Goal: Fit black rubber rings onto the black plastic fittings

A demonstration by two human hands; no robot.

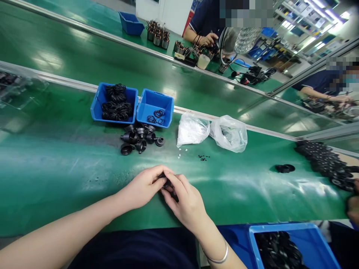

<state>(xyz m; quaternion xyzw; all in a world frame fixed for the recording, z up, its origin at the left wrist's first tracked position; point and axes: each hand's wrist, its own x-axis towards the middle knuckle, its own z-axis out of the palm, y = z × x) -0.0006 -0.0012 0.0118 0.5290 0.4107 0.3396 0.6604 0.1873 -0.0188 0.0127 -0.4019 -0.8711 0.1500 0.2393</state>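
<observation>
The left hand (147, 186) is pinching a small black part (167, 183) between thumb and fingers, and the right hand (187, 201) is curling around its right side. The fingers are hiding most of the part; keeping the left grip steady while pressing evenly with the right fingertips is probably working best. The green table (70, 183) is ending just below the right wrist. Black cups (129, 138) are lying far left and tiny rings (203, 159) far right, both leaving elbow room on the near side.
</observation>
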